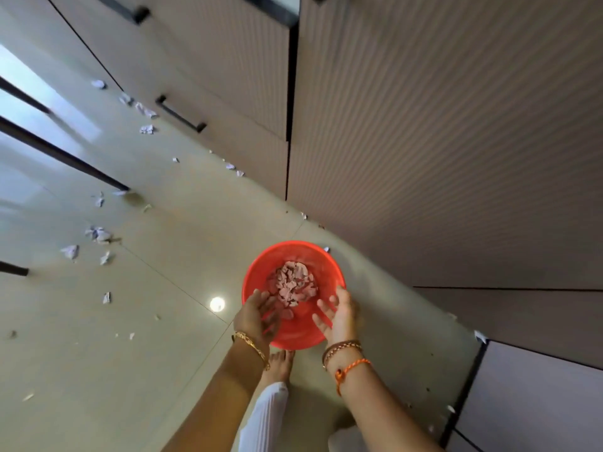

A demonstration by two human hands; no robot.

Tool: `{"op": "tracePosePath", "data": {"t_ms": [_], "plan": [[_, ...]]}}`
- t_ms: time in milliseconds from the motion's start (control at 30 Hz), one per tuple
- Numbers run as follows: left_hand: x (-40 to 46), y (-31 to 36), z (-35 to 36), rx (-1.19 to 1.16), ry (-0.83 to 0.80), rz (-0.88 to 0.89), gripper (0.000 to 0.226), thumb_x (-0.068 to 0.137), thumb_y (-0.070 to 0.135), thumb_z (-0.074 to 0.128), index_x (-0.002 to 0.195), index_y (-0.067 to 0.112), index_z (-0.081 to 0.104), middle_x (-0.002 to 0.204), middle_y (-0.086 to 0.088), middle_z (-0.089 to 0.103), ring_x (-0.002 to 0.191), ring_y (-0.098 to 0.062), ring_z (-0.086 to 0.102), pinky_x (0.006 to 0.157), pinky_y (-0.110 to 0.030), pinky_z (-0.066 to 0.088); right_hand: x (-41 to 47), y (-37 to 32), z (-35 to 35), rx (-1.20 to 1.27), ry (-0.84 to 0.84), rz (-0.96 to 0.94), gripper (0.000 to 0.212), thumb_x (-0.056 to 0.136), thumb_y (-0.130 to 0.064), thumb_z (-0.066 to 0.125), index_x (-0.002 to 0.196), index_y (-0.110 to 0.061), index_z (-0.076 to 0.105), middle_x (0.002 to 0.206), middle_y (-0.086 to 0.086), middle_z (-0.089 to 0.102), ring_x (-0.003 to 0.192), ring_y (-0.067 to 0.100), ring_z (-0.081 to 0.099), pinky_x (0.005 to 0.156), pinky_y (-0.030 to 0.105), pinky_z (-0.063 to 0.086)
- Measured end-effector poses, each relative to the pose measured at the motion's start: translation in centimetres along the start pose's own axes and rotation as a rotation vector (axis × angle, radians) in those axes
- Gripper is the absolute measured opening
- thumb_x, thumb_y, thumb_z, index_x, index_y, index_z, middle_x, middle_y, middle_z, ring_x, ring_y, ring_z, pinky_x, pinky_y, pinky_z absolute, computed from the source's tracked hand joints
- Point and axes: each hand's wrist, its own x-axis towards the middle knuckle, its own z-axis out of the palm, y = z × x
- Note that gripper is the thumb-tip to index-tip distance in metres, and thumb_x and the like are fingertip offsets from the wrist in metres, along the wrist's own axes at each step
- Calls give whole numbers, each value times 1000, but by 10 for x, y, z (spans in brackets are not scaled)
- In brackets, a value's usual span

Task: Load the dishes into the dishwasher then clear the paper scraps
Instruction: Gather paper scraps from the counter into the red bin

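Note:
A red plastic basin (295, 256) stands on the floor beside the cabinet fronts, with a heap of torn paper scraps (292, 285) in its middle. My left hand (257, 314) and my right hand (337, 313) hover over its near rim, palms turned toward each other, fingers spread and loose. A few scraps lie under my left fingers; whether they touch them is unclear. Several more paper scraps (98, 234) are scattered over the glossy floor to the left, and others (145, 110) lie along the cabinet base.
Ribbed beige cabinet fronts (440, 141) with black handles (181, 114) rise on the right. Dark furniture legs (62, 151) cross the floor at the left. My bare foot (280, 365) and white trouser leg stand just behind the basin. A ceiling light reflects at the floor (217, 303).

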Motion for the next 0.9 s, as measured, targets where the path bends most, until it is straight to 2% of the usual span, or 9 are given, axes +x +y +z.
{"op": "tracePosePath", "data": {"t_ms": [100, 167, 300, 433, 533, 600, 667, 800, 900], "plan": [[-62, 22, 11, 35, -41, 21, 29, 95, 14, 42, 67, 14, 48, 32, 5, 50, 23, -5, 40, 31, -8, 31, -66, -54, 9, 99, 124, -129, 26, 94, -22, 47, 69, -15, 42, 64, 0, 43, 38, 3, 49, 35, 12, 36], [-123, 39, 27, 68, -137, 56, 32, 95, 12, 39, 63, 15, 43, 28, 3, 43, 21, -5, 36, 28, -7, 27, -121, -93, 8, 226, 123, -181, 28, 94, -25, 45, 68, -17, 41, 63, -1, 40, 26, 0, 39, 34, 10, 31], [-243, 55, 67, 228, -331, 159, 30, 92, 7, 42, 63, 13, 45, 30, 5, 42, 23, -3, 36, 29, -9, 24, -218, -176, -22, 365, 67, -384, 30, 88, -22, 51, 61, -17, 38, 47, -6, 42, 29, 5, 35, 42, 18, 28], [-351, 39, 113, 464, -635, 305, 27, 92, 12, 47, 66, 16, 51, 38, 10, 47, 30, -2, 43, 34, -13, 30, -283, -249, -88, 450, 56, -849, 15, 74, -21, 49, 59, -19, 46, 43, -9, 45, 34, 9, 36, 38, 15, 27], [-425, 11, 147, 575, -881, 391, 27, 93, 15, 49, 67, 16, 55, 46, 10, 51, 38, -2, 48, 42, -16, 37, -313, -308, -139, 559, 133, -1114, 14, 70, -27, 51, 60, -18, 47, 46, -8, 45, 34, 10, 35, 36, 17, 28], [-469, -12, 173, 628, -1049, 395, 29, 94, 17, 48, 66, 16, 56, 50, 9, 53, 42, -2, 51, 46, -17, 39, -325, -349, -172, 642, 190, -1228, 22, 66, -37, 52, 64, -17, 45, 46, -9, 45, 34, 9, 34, 36, 17, 28], [-503, -39, 202, 657, -1187, 370, 30, 94, 19, 47, 66, 15, 57, 51, 10, 55, 43, -3, 53, 46, -16, 41, -330, -386, -205, 693, 264, -1351, 21, 69, -37, 51, 69, -17, 45, 46, -10, 44, 34, 8, 33, 36, 17, 27], [-546, -96, 265, 649, -1323, 274, 28, 94, 20, 46, 69, 15, 56, 48, 10, 55, 43, -5, 54, 43, -14, 43, -319, -446, -273, 763, 465, -1521, 8, 82, -17, 44, 74, -18, 46, 57, -6, 45, 33, 4, 33, 34, 17, 25], [-566, -138, 318, 624, -1336, 231, 26, 95, 20, 46, 71, 14, 57, 50, 8, 57, 44, -5, 56, 44, -14, 44, -295, -487, -331, 747, 605, -1606, 4, 80, -22, 48, 78, -19, 46, 72, 5, 41, 32, 3, 35, 34, 15, 28]]}}
